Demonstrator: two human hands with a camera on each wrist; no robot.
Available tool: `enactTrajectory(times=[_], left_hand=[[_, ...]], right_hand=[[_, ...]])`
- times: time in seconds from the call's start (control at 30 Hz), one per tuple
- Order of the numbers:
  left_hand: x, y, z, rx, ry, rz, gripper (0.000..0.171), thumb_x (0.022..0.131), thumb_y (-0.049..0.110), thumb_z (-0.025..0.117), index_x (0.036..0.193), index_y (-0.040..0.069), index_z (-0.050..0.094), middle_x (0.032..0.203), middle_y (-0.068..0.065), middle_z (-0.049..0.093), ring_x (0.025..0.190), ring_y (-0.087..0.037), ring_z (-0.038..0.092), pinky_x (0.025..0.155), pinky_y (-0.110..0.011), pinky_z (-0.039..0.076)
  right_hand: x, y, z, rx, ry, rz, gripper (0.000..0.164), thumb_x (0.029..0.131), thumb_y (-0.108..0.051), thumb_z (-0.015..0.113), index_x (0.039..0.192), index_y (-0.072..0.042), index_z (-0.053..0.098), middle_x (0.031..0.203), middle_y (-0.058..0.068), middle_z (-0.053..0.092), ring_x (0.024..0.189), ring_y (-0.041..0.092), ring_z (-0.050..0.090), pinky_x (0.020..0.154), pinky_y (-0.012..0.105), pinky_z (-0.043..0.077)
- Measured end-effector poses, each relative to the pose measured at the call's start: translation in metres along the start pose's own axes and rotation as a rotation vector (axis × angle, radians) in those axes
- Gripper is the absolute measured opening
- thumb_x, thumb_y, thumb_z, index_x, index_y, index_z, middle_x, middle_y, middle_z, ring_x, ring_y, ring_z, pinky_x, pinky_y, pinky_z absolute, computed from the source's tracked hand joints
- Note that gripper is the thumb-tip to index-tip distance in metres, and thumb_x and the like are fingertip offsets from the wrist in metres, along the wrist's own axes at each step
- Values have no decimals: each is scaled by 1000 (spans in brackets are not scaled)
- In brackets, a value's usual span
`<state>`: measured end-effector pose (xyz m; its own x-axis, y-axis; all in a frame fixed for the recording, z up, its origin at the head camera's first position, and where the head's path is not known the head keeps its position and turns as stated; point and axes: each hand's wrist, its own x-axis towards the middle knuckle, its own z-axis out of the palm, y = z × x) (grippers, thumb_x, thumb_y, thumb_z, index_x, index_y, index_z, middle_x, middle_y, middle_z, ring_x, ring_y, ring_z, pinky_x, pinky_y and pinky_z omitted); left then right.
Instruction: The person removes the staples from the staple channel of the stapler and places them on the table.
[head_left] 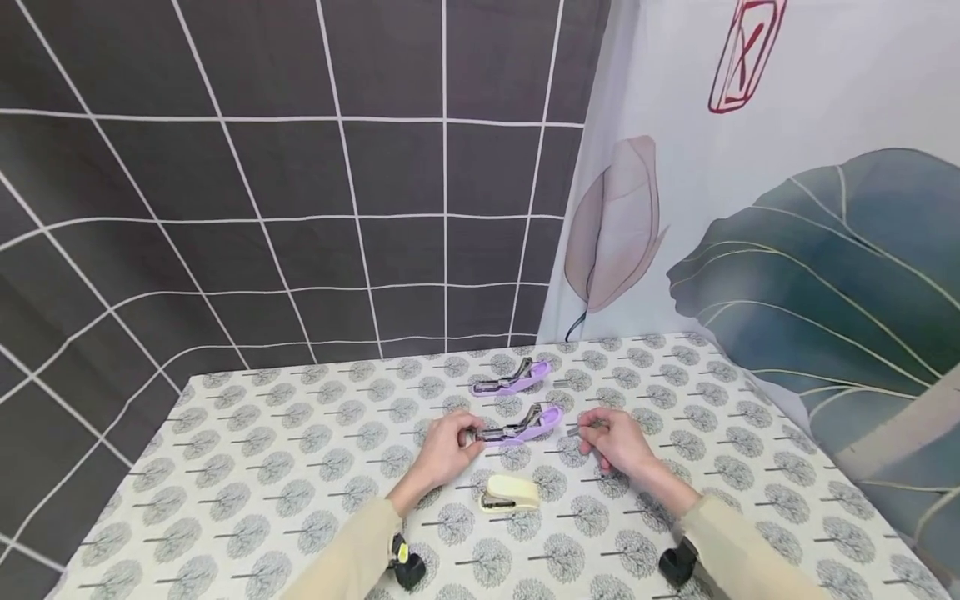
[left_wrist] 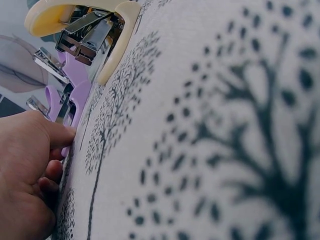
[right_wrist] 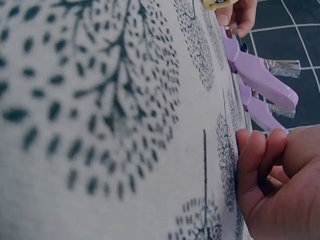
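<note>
Two purple staplers lie with their tops swung open: a far stapler (head_left: 521, 383) and a nearer stapler (head_left: 546, 421). My left hand (head_left: 448, 446) (left_wrist: 25, 165) pinches the front end of the nearer one between thumb and fingers. To the right of it, my right hand (head_left: 618, 442) (right_wrist: 285, 185) is low over the cloth, fingers curled. At its fingertips shows a small grey strip (head_left: 573, 432), which looks like staples; the right wrist view hides it. A pale yellow stapler (head_left: 513, 492) (left_wrist: 47, 22) sits in front of both purple ones.
Another small grey strip (head_left: 561, 383) lies to the right of the far stapler. A tree-print cloth (head_left: 315, 467) covers the table. Behind hangs a dark gridded curtain (head_left: 390, 167), and a flower-print curtain (head_left: 675, 108) hangs at the right.
</note>
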<state>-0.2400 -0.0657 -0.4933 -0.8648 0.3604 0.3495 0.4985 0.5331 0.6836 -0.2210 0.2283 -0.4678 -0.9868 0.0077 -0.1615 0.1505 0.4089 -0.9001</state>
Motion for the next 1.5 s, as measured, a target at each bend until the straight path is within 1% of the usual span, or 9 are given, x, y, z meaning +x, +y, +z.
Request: enactTrajectory(times=[0.23,0.43,0.67,0.97,1.13,1.17,1.27,1.43,1.5], left_hand=[[-1,1,1,-6,2,4,21,77,-2,78,97,2,72,78,2,58,63,-5,45,59,-23,41],[0,3,1,-2,12,16,21,77,-4,77,96,0,72,80,-1,60,63,-7,46,59,-23,41],[0,1,2,-1,-1,12,23,77,-4,78,98,1,72,81,1,59,64,-7,46,59,-24,42],[2,-2,3,4,-7,-3,23,78,-1,78,99,2,72,82,3,59,65,-5,46,60,-23,42],[1,-1,2,-7,28,38,23,77,-3,78,98,0,71,80,2,58,64,-6,46,58,-23,42],[1,-1,1,-3,40,60,23,76,-4,78,97,0,71,80,2,57,64,-6,46,58,-22,41],[0,0,2,2,55,82,23,75,-4,78,96,-1,71,79,2,57,64,-6,46,57,-22,41],[-1,2,3,7,32,12,23,77,-2,79,98,1,72,81,2,58,66,-8,48,62,-24,42],[-2,2,4,15,26,-12,23,77,-1,79,100,3,73,81,3,58,67,-9,49,65,-26,42]], right_hand=[[-3,-2,-3,1,-31,22,15,95,2,60,109,4,62,72,12,65,44,11,45,40,27,45],[-3,-4,-4,-26,-38,27,12,93,2,62,105,3,64,71,14,64,45,12,47,41,28,47],[-3,-4,-4,-23,-30,48,13,92,3,62,105,4,64,70,14,64,44,12,46,43,30,50],[-1,-2,-8,22,-54,47,15,92,3,63,107,5,63,71,15,64,44,11,47,43,30,50],[1,-3,-10,62,-58,55,18,93,1,64,110,6,63,72,15,64,44,10,47,43,30,50],[1,-3,-10,71,-55,56,19,94,0,63,112,6,62,72,15,64,44,10,47,43,29,50],[-1,-4,-12,105,-39,43,22,96,-1,60,117,7,60,73,16,64,45,11,47,42,29,48],[-6,-15,-15,37,26,-39,22,97,-3,58,116,7,60,72,14,65,44,14,48,41,29,48],[-9,-20,-13,13,35,-69,22,97,-4,59,116,8,61,72,13,65,45,14,50,42,30,48]])
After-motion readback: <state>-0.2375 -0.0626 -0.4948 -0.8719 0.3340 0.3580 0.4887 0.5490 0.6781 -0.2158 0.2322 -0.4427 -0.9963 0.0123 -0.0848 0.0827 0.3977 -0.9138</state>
